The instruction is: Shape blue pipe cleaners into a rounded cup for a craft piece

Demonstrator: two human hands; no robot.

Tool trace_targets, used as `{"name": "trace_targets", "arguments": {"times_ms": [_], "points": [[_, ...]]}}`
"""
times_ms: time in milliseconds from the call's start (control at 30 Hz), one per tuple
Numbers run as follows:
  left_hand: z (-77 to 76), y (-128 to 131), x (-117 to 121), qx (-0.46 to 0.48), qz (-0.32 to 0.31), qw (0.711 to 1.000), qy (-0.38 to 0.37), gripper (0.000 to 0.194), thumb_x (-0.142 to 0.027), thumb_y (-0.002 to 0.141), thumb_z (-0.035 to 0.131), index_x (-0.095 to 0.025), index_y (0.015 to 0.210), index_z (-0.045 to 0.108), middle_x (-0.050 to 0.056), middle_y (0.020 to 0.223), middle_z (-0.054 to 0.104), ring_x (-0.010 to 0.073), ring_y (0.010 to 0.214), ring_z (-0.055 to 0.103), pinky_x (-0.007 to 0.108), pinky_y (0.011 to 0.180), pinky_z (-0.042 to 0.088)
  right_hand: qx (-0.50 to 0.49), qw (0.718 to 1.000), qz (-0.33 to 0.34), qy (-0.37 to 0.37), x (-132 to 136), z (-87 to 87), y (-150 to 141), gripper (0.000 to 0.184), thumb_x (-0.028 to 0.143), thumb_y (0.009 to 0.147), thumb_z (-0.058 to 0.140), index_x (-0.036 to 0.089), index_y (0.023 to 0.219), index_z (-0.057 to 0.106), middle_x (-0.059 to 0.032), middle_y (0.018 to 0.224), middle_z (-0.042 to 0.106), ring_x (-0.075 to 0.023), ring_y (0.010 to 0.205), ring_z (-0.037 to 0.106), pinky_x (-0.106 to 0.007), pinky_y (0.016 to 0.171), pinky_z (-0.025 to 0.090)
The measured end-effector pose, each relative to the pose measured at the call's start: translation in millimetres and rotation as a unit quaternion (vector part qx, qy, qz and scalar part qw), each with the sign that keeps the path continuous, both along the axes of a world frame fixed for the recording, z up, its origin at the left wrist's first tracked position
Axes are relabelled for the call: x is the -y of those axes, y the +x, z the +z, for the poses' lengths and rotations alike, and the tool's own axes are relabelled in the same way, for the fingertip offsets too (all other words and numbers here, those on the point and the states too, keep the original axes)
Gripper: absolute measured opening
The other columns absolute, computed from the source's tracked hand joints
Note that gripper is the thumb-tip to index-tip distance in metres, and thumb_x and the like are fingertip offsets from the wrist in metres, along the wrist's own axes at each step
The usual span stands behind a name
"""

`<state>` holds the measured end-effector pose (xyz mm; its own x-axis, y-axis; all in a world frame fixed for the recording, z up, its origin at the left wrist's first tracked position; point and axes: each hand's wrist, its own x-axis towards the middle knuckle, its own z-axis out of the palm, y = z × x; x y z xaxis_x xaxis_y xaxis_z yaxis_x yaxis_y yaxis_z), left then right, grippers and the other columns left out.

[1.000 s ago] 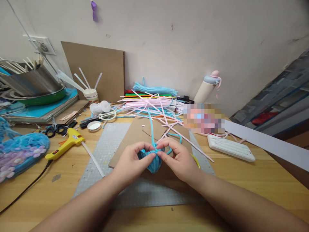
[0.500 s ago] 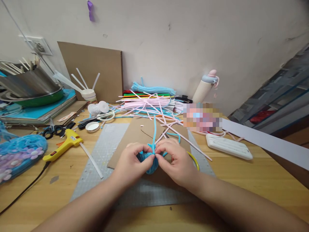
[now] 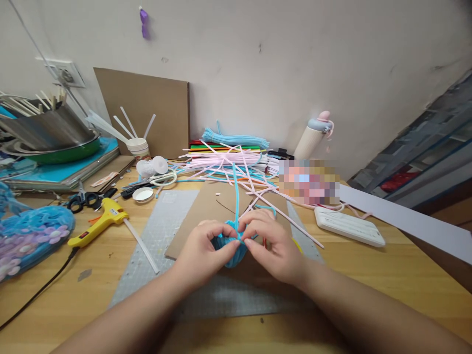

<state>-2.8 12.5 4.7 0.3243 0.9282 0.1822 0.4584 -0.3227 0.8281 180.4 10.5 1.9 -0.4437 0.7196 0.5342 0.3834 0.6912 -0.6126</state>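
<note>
Between my two hands is a bundle of coiled blue pipe cleaners (image 3: 236, 256), held over a brown cardboard sheet (image 3: 191, 221). My left hand (image 3: 208, 248) closes round its left side, thumb and fingertips pinched at the top. From the right, my right hand (image 3: 275, 246) pinches the same blue piece, its thumb close to the left thumb. One light blue stem (image 3: 236, 194) stands up from the bundle, pointing away from me. The underside of the bundle and the exact fingertip contact are hidden.
A yellow glue gun (image 3: 99, 223), scissors (image 3: 84, 199) and a blue flowered piece (image 3: 35, 238) lie to the left. Pink pipe cleaners (image 3: 228, 158) are heaped at the back. A white power bank (image 3: 348, 226) lies right, a bottle (image 3: 311, 135) behind it. A grey cutting mat (image 3: 143, 275) lies underneath.
The view has shifted slightly. My right thumb and fingertips have moved a little to the right, away from the left thumb; both hands still pinch the blue bundle.
</note>
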Motion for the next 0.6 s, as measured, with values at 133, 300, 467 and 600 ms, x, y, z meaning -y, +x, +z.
{"name": "trace_targets", "arguments": {"times_ms": [133,300,467,600], "points": [[4.7,-2.6,2.0,-0.002,-0.006,1.0,0.012,0.01,-0.029,0.077,0.061,-0.021,0.074,0.066,0.003,0.076,0.07,0.0193,0.079,0.062,0.036,0.076,0.047,-0.037,0.991,-0.067,-0.108,-26.7,19.1,26.9,0.018,0.033,0.09,0.047,0.022,0.084,0.06,-0.0039,0.089,0.063,-0.0195,0.087,0.059,-0.036,0.079,0.044],[7.6,-3.5,5.4,0.001,0.005,1.0,0.023,0.009,-0.028,0.077,0.062,-0.02,0.075,0.066,0.003,0.076,0.068,0.0197,0.08,0.062,0.037,0.076,0.047,0.146,0.909,-0.386,-0.056,-97.9,25.8,121.5,0.02,0.029,0.083,0.059,0.014,0.092,0.067,-0.0149,0.106,0.064,-0.0276,0.102,0.055,-0.042,0.084,0.035],[4.9,-3.0,6.0,0.005,0.026,1.0,0.009,0.009,-0.028,0.077,0.061,-0.02,0.077,0.065,0.003,0.079,0.068,0.0207,0.083,0.062,0.039,0.078,0.046,0.175,0.883,-0.405,-0.159,-138.5,6.1,200.4,0.043,0.021,0.074,0.067,0.0,0.112,0.063,-0.0306,0.111,0.061,-0.0258,0.094,0.06,-0.037,0.075,0.037],[3.0,-2.9,5.6,0.001,0.027,1.0,0.005,0.009,-0.028,0.077,0.062,-0.02,0.078,0.066,0.004,0.081,0.069,0.0211,0.084,0.062,0.039,0.079,0.046,0.177,0.889,-0.372,-0.199,-143.0,-7.2,219.7,0.039,0.011,0.081,0.055,0.0,0.117,0.061,-0.0246,0.105,0.066,-0.0163,0.082,0.063,-0.029,0.067,0.038]]}}
